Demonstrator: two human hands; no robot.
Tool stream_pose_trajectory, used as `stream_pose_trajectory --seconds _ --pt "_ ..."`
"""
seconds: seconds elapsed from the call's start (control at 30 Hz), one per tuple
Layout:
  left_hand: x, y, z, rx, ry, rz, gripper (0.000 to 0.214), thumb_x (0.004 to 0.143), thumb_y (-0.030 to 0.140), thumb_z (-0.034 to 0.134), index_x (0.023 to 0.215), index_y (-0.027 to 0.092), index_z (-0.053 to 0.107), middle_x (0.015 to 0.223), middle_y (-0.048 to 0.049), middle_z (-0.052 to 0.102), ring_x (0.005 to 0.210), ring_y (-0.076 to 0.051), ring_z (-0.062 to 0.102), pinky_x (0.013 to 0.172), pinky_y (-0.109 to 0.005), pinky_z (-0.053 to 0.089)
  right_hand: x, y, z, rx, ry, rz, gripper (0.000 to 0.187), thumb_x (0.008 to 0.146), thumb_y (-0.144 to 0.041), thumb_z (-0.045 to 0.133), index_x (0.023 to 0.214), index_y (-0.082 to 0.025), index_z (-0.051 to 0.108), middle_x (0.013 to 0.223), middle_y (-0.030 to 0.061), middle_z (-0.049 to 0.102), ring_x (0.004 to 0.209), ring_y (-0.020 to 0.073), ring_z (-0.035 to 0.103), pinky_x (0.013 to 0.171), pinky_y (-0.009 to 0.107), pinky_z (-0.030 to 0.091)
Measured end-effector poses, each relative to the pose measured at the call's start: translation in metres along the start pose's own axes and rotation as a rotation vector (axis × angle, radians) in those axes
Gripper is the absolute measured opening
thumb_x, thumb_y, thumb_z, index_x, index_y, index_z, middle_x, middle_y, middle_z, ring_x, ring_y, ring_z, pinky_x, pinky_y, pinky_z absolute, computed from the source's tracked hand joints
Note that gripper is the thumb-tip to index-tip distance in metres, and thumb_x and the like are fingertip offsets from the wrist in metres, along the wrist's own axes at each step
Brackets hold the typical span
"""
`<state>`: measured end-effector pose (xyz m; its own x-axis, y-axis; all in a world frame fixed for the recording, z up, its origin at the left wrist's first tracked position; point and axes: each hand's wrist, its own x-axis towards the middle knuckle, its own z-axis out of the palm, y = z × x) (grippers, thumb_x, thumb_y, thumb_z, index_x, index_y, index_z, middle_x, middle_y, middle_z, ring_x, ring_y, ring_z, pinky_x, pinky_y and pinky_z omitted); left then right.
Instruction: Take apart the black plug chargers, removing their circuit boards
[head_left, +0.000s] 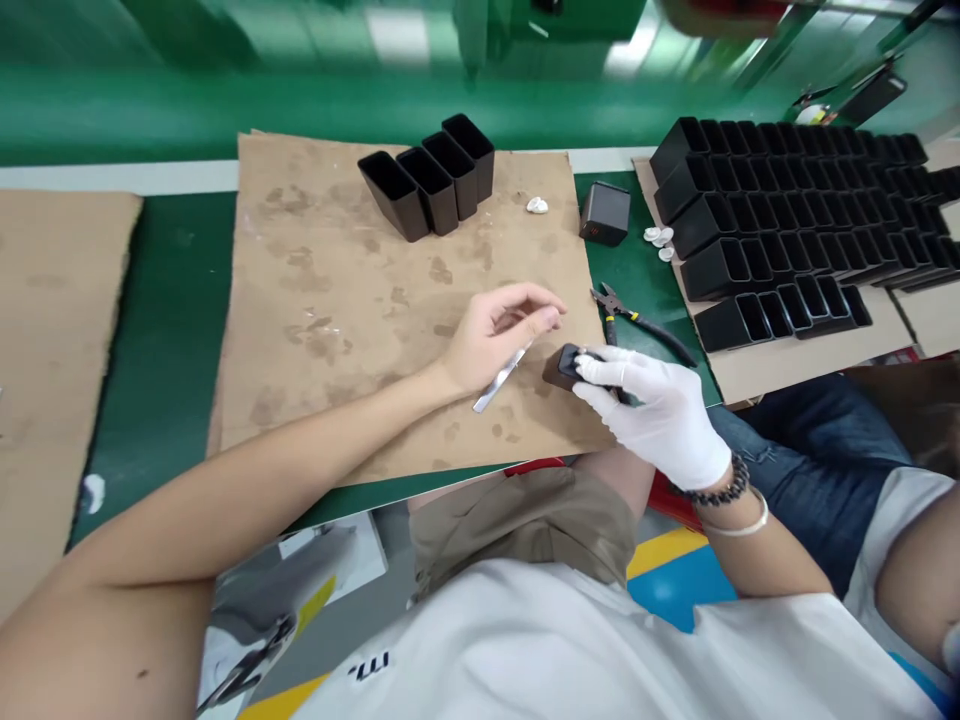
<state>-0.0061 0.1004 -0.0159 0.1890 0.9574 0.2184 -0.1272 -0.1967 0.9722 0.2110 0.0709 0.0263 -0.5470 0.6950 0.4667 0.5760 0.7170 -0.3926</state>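
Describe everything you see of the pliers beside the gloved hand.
The pliers lie on the green tabletop, beside the cardboard sheet's edge. The head looks like dark grey metal, its jaws parted and pointing away from the person. The dark handles have yellow bands near the head and spread wide. One runs clear toward the lower right; the other goes down behind the gloved right hand, so contact there cannot be told.

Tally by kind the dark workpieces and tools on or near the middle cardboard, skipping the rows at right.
Open black containers: 4
Dark box: 1
Black piece in gloved right hand: 1
Pliers: 1
Metal strip at left hand: 1
Total: 8
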Motion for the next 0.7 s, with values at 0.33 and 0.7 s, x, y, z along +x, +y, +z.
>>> stream_pose_trajectory --seconds 0.33,0.7 --pt "-0.011 0.008 0.012 0.221 -0.244 0.074 0.023 0.102 0.03 0.047 0.099 0.018 0.067 0.106 -0.0095 0.068 0.097 -0.019 0.063 0.088 -0.032 0.05 0.006 0.005 -0.002 0.095 -0.159 0.111 0.016 0.089 -0.027 0.072 0.104 -0.03 0.076 0.116 0.0002 0.079 0.103 0.0249 0.078 0.085 0.038 0.065" --pt "-0.02 0.006 0.019 0.36 -0.155 0.19 0.029 0.098 0.015 0.04 0.123 0.021 0.054 0.122 -0.0111 0.058 0.108 -0.021 0.058 0.096 -0.036 0.051 0.023 0.001 0.002 0.234 -0.099 0.219 0.011 0.082 -0.028 0.08 0.091 -0.024 0.074 0.095 0.0016 0.079 0.088 0.0226 0.076 0.086 0.036 0.061"
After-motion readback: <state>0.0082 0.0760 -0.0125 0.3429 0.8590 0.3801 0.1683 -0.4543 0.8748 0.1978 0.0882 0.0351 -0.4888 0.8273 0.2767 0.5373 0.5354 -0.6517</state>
